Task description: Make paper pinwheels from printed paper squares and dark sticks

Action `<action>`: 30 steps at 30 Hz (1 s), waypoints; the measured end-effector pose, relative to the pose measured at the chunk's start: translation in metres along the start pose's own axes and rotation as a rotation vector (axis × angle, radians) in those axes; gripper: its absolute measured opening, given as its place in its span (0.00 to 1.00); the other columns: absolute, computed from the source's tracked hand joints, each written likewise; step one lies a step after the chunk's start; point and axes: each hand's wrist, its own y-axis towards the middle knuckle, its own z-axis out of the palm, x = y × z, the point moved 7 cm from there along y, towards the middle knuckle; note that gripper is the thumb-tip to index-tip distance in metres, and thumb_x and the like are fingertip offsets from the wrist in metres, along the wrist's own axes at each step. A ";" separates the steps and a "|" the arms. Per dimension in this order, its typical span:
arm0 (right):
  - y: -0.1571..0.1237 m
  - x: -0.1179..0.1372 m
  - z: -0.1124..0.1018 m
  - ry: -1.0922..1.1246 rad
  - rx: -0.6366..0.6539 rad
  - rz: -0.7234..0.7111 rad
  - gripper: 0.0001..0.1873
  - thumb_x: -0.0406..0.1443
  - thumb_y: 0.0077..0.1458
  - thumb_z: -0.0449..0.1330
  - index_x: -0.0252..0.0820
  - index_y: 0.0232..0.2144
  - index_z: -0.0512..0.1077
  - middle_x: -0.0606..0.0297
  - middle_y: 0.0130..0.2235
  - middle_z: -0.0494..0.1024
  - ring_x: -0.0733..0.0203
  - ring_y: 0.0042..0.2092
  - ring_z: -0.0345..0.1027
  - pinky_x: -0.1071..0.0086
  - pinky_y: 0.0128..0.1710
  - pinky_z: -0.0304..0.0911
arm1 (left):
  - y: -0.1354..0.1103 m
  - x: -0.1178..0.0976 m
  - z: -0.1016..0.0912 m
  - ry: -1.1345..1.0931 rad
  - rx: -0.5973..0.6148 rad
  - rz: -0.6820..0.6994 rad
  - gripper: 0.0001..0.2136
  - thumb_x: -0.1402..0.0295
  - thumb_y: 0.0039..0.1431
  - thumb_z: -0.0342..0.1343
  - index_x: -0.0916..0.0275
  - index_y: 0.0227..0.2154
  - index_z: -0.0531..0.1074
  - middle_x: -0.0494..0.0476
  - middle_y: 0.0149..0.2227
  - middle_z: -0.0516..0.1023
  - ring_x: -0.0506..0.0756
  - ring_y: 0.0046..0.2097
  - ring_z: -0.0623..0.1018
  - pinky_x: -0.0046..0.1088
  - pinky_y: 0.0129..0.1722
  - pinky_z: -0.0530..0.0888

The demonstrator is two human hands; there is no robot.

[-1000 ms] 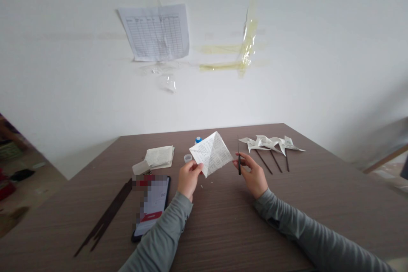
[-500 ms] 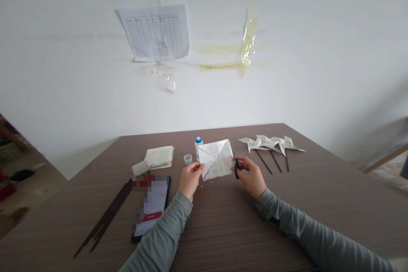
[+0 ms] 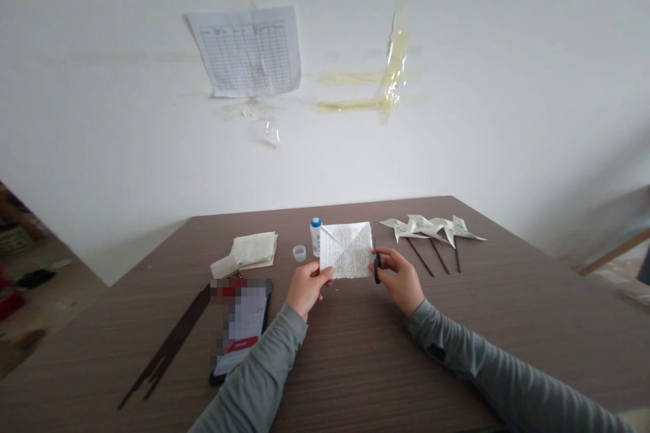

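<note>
My left hand [image 3: 306, 286] pinches the lower left corner of a square of printed paper [image 3: 347, 249] with diagonal creases, held upright above the table. My right hand [image 3: 402, 277] grips small dark scissors [image 3: 376, 264] at the paper's right edge, blades pointing up along that edge. A small glue bottle with a blue cap [image 3: 315, 235] stands just behind the paper, with a small clear cap [image 3: 299, 253] to its left.
Three finished paper pinwheels on dark sticks [image 3: 431, 230] lie at the right on the brown table [image 3: 355, 365]. A stack of paper squares [image 3: 252, 249], a phone [image 3: 240, 327] and a bundle of dark sticks [image 3: 167, 346] lie at the left.
The paper has turned from a diamond pose to square-on and dropped lower. My right hand moved left, bringing the scissors from free air to the paper's right edge.
</note>
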 end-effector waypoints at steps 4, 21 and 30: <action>0.001 -0.002 -0.003 -0.042 -0.006 -0.031 0.31 0.62 0.53 0.83 0.49 0.45 0.86 0.65 0.32 0.84 0.48 0.38 0.79 0.54 0.42 0.81 | 0.003 0.003 -0.002 0.005 0.012 -0.001 0.12 0.68 0.50 0.85 0.60 0.22 0.86 0.55 0.24 0.84 0.55 0.28 0.81 0.21 0.19 0.63; -0.004 -0.008 0.012 0.071 0.011 0.030 0.33 0.60 0.48 0.83 0.47 0.45 0.83 0.75 0.25 0.75 0.54 0.30 0.71 0.58 0.34 0.74 | 0.000 0.023 0.008 -0.169 -0.014 -0.074 0.12 0.67 0.53 0.86 0.60 0.31 0.87 0.62 0.36 0.96 0.61 0.40 0.95 0.19 0.21 0.63; -0.003 -0.003 0.011 0.036 -0.001 0.013 0.33 0.60 0.48 0.83 0.47 0.44 0.83 0.74 0.25 0.75 0.54 0.31 0.71 0.57 0.35 0.75 | 0.005 0.021 0.004 -0.166 -0.044 -0.052 0.11 0.72 0.55 0.85 0.61 0.30 0.86 0.60 0.32 0.94 0.59 0.35 0.94 0.19 0.19 0.62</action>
